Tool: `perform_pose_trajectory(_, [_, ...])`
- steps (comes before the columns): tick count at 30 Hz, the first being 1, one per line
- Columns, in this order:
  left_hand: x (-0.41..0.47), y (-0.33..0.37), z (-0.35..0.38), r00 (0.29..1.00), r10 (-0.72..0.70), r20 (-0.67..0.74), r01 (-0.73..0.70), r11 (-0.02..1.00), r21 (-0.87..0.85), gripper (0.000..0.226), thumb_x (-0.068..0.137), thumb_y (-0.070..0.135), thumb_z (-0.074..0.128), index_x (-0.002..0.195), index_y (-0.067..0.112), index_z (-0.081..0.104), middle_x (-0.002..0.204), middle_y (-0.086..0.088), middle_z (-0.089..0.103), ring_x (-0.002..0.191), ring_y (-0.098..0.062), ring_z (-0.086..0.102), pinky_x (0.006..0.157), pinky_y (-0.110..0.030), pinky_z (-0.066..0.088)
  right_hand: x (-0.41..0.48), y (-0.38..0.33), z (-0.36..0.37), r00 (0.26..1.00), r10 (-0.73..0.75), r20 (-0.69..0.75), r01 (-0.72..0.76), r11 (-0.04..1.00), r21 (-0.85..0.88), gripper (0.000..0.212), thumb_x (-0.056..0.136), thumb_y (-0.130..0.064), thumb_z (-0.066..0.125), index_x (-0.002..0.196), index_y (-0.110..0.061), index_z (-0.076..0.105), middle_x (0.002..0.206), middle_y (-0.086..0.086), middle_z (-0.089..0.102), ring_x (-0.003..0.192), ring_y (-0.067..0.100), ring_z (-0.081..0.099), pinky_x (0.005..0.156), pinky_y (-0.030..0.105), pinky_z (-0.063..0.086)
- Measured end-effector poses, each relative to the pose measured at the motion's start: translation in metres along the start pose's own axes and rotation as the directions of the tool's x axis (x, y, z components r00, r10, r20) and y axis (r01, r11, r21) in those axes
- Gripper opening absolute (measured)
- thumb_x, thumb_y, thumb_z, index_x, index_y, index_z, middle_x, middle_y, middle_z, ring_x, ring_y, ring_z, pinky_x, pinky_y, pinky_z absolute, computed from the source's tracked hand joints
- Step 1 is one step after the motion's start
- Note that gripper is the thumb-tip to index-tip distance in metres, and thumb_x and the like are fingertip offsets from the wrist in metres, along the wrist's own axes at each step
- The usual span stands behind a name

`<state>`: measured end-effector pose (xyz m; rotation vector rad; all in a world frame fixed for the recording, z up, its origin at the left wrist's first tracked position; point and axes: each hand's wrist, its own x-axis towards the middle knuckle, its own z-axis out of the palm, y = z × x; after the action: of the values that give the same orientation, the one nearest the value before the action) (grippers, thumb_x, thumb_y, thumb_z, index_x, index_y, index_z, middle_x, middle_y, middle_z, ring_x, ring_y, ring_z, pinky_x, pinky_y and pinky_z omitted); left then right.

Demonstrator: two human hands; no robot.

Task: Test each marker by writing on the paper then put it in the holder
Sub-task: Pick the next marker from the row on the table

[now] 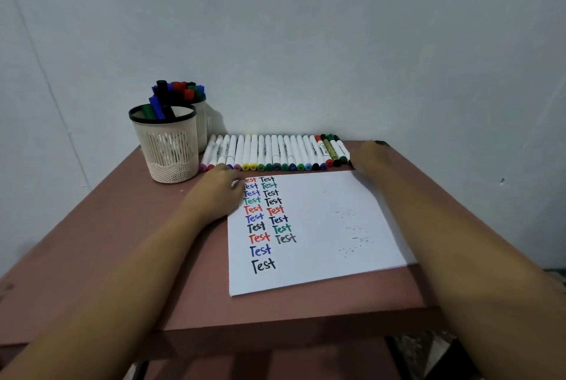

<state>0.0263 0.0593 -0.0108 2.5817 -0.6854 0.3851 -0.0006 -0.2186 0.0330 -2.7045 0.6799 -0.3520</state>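
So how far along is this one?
Partway. Done: two columns of "Test" marks on the paper, markers in the front holder and back holder. In hand: right hand at the right end of the marker row, left hand on the paper's corner. Left: that whole row.

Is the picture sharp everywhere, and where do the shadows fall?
Head view: the writing on the paper is sharp; the right hand by the markers is blurred; the rear holder casts a soft shadow rightward onto the wall.

Capped markers (275, 151) row behind written paper (321, 226), holder (167, 147) left.
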Motion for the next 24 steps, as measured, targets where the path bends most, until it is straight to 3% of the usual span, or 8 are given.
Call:
perform_pose_trajectory(2, [0.000, 0.000, 0.001, 1.000, -0.001, 0.001, 0.001, 1.000, 0.003, 0.031, 0.096, 0.021, 0.045, 0.116, 0.005, 0.063, 0.117, -0.015, 0.056, 0.105, -0.026, 0.053, 0.088, -0.031, 0.039, 0.005, -0.004, 0.002, 0.995, 0.029, 0.091, -0.031, 0.999, 0.011, 0.030, 0.103, -0.013, 0.033, 0.123, -0.002, 0.053, 0.118, 0.015, 0.059, 0.099, 0.020, 0.055, 0.053, 0.023, 0.024])
perform_pose_trajectory(4, [0.000, 0.000, 0.000, 1.000, -0.002, 0.002, 0.002, 1.000, 0.003, 0.031, 0.096, 0.020, 0.045, 0.116, 0.006, 0.063, 0.116, -0.015, 0.056, 0.104, -0.026, 0.053, 0.087, -0.031, 0.039, 0.014, -0.007, 0.007, 0.998, 0.050, 0.041, -0.051, 0.998, 0.037, 0.036, 0.103, -0.019, 0.031, 0.081, -0.003, 0.053, 0.080, 0.013, 0.054, 0.070, 0.018, 0.050, 0.048, 0.023, 0.021])
perform_pose_trajectory(6, [0.000, 0.000, 0.000, 1.000, -0.004, 0.005, 0.004, 1.000, 0.002, 0.031, 0.096, 0.020, 0.045, 0.115, 0.005, 0.063, 0.115, -0.015, 0.056, 0.104, -0.026, 0.053, 0.086, -0.031, 0.039, 0.020, -0.006, 0.010, 0.998, 0.066, 0.015, -0.067, 0.997, 0.032, 0.038, 0.101, -0.020, 0.035, 0.064, -0.010, 0.037, 0.066, 0.004, 0.040, 0.056, 0.013, 0.036, 0.047, 0.025, 0.022])
perform_pose_trajectory(12, [0.000, 0.000, -0.001, 1.000, -0.018, 0.011, 0.018, 1.000, -0.011, 0.031, 0.095, 0.020, 0.046, 0.119, 0.008, 0.062, 0.118, -0.014, 0.056, 0.107, -0.026, 0.053, 0.089, -0.030, 0.038, 0.020, 0.003, 0.012, 0.989, 0.127, -0.075, -0.115, 0.984, 0.139, 0.027, 0.090, -0.002, 0.051, 0.067, -0.010, 0.039, 0.071, 0.004, 0.046, 0.058, 0.015, 0.041, 0.048, 0.026, 0.028])
perform_pose_trajectory(15, [-0.001, 0.001, -0.001, 0.999, -0.029, -0.015, 0.029, 0.999, -0.039, 0.031, 0.095, 0.020, 0.046, 0.121, 0.009, 0.060, 0.117, -0.015, 0.056, 0.106, -0.026, 0.052, 0.086, -0.028, 0.036, 0.013, 0.004, 0.005, 0.976, 0.143, -0.166, -0.091, 0.953, 0.288, 0.007, 0.093, -0.004, 0.044, 0.090, -0.003, 0.051, 0.090, 0.009, 0.050, 0.077, 0.024, 0.047, 0.060, 0.028, 0.035])
perform_pose_trajectory(17, [-0.002, 0.001, -0.002, 0.998, -0.035, -0.046, 0.032, 0.998, -0.056, 0.031, 0.095, 0.019, 0.047, 0.121, 0.010, 0.060, 0.114, -0.014, 0.056, 0.100, -0.023, 0.052, 0.080, -0.024, 0.034, 0.006, 0.002, -0.001, 0.964, 0.126, -0.234, -0.036, 0.934, 0.354, 0.017, 0.095, -0.009, 0.044, 0.102, 0.002, 0.055, 0.097, 0.013, 0.056, 0.081, 0.022, 0.047, 0.055, 0.025, 0.032])
perform_pose_trajectory(20, [-0.004, 0.002, -0.003, 0.994, -0.050, -0.096, 0.042, 0.996, -0.083, 0.030, 0.094, 0.018, 0.047, 0.121, 0.010, 0.060, 0.114, -0.012, 0.056, 0.093, -0.020, 0.052, 0.078, -0.022, 0.033, -0.011, -0.008, -0.008, 0.942, 0.075, -0.328, 0.078, 0.900, 0.429, 0.022, 0.096, -0.015, 0.046, 0.103, 0.004, 0.057, 0.098, 0.013, 0.061, 0.079, 0.020, 0.049, 0.062, 0.027, 0.039])
perform_pose_trajectory(24, [-0.010, 0.008, -0.007, 0.979, -0.006, -0.205, -0.021, 0.991, -0.131, 0.034, 0.095, 0.015, 0.050, 0.127, 0.006, 0.055, 0.123, -0.014, 0.053, 0.108, -0.023, 0.053, 0.088, -0.021, 0.034, -0.045, -0.025, -0.011, 0.954, 0.039, -0.298, 0.170, 0.749, 0.641, 0.019, 0.092, -0.015, 0.050, 0.094, 0.000, 0.061, 0.086, 0.010, 0.064, 0.077, 0.021, 0.057, 0.066, 0.031, 0.048])
